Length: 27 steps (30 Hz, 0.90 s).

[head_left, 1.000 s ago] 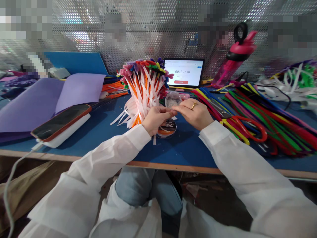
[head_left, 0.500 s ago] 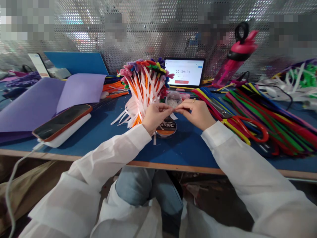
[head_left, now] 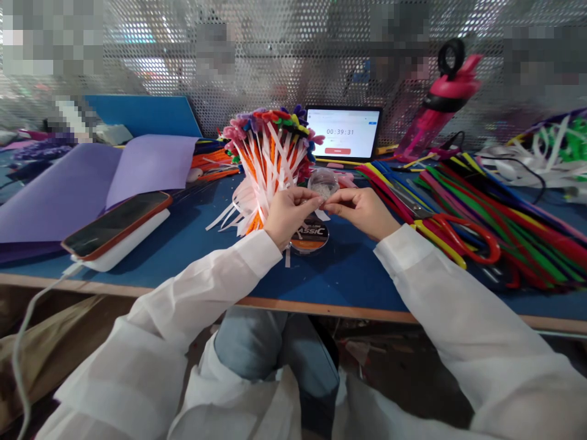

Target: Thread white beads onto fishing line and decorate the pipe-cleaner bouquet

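Note:
My left hand (head_left: 290, 214) and my right hand (head_left: 360, 211) meet at the fingertips, both closed in a pinch. Whatever lies between their fingers is too small to make out. Just below them, a round spool labelled "CLASSIC" (head_left: 312, 239) lies on the blue table. A small clear tub (head_left: 323, 182) stands right behind the fingertips. Left of my left hand is a bunch of pipe-cleaner flowers (head_left: 268, 122) with orange stems and pale pink ribbons, its heads pointing away from me. A narrow white strip (head_left: 287, 256) pokes out beside the spool.
Orange-handled scissors (head_left: 472, 238) rest on coloured pipe cleaners (head_left: 499, 208) to the right. A pink bottle (head_left: 440, 104) and a tablet with a timer (head_left: 343, 131) stand at the back. On the left are a phone (head_left: 117, 225) and purple sheets (head_left: 59, 189). The table edge (head_left: 321, 307) runs in front.
My right hand's fingers have curled in slightly and its fingertips sit a little further right. The left hand keeps its pinch. The view has shifted very slightly.

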Each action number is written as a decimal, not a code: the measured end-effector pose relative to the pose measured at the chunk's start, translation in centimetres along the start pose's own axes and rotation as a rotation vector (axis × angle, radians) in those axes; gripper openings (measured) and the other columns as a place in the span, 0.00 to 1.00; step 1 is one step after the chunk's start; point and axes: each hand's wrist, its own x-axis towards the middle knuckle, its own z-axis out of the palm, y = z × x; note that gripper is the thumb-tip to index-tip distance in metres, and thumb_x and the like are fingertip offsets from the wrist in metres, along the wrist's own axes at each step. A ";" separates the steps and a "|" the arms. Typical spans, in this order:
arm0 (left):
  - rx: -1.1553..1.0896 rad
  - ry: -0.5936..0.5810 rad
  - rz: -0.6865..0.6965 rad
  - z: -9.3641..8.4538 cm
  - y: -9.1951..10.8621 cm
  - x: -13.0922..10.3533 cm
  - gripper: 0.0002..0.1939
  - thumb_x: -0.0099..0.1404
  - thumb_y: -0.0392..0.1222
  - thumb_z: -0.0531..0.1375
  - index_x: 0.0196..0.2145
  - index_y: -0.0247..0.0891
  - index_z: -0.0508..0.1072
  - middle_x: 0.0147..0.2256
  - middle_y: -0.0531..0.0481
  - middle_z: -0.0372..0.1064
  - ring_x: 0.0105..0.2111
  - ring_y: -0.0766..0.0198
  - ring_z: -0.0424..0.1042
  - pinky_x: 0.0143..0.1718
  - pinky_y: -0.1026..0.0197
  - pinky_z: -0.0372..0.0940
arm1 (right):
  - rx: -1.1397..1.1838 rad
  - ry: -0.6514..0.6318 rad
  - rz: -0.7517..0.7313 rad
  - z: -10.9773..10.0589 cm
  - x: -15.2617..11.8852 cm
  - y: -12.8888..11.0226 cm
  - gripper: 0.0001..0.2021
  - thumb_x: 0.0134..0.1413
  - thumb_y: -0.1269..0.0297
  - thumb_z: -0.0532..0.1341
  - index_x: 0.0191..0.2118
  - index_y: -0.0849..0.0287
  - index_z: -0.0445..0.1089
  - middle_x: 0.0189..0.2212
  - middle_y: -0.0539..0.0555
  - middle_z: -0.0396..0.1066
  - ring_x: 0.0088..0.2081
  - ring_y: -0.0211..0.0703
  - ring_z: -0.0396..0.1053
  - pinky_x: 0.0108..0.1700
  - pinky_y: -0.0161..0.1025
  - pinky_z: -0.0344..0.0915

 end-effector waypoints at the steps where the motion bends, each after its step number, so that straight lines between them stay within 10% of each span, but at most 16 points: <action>1: -0.026 -0.006 -0.015 0.0 0.0 0.0 0.05 0.57 0.38 0.67 0.29 0.32 0.76 0.24 0.53 0.72 0.23 0.74 0.66 0.26 0.69 0.60 | 0.014 -0.005 0.011 0.0 0.0 -0.1 0.12 0.48 0.55 0.69 0.30 0.61 0.78 0.26 0.53 0.77 0.29 0.41 0.72 0.36 0.41 0.69; 27: -0.135 -0.051 -0.213 0.3 0.3 -0.1 0.05 0.63 0.32 0.62 0.29 0.32 0.72 0.20 0.58 0.66 0.14 0.81 0.55 0.15 0.72 0.45 | 0.025 -0.090 -0.001 0.0 -0.1 -0.8 0.09 0.51 0.58 0.67 0.30 0.60 0.77 0.31 0.55 0.79 0.33 0.43 0.73 0.40 0.43 0.71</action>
